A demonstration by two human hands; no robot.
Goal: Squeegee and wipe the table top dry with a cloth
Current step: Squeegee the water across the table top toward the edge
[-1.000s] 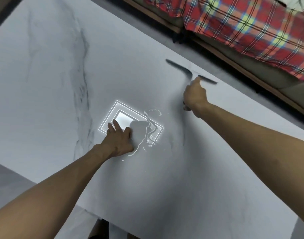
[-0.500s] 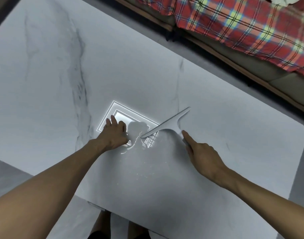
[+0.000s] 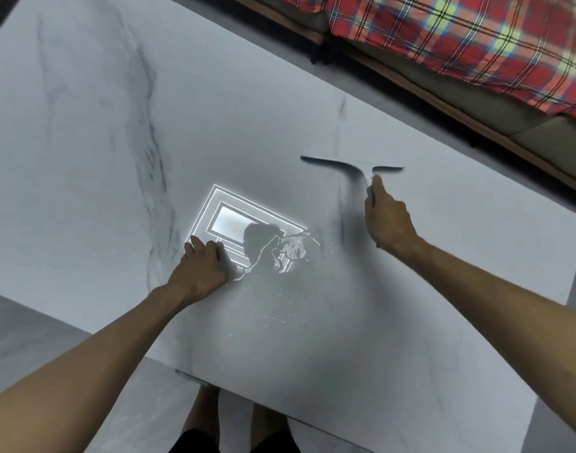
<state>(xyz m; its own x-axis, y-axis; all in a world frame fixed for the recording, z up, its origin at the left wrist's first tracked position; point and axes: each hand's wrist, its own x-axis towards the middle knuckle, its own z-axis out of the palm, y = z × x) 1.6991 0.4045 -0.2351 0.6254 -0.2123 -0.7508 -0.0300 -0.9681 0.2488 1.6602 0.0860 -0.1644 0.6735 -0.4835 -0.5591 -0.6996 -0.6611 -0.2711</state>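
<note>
A grey squeegee [image 3: 347, 166] lies with its blade across the far right part of the white marble table top [image 3: 100, 152]. My right hand [image 3: 386, 217] is shut on its handle, forefinger stretched toward the blade. A puddle of water [image 3: 288, 253] glistens in the middle of the table, partly over the bright reflection of a ceiling light [image 3: 234, 220]. My left hand [image 3: 203, 266] rests flat on the table just left of the puddle, fingers apart, holding nothing. No cloth is in view.
A sofa with a red plaid blanket [image 3: 460, 34] runs along the far side behind the table. The table's rounded right corner [image 3: 574, 223] and near edge [image 3: 195, 379] border grey floor. My legs show under the near edge.
My right hand pulled the squeegee from the far side down to the puddle, then carried it back out to the far right. The puddle has spread. My left hand stayed put.
</note>
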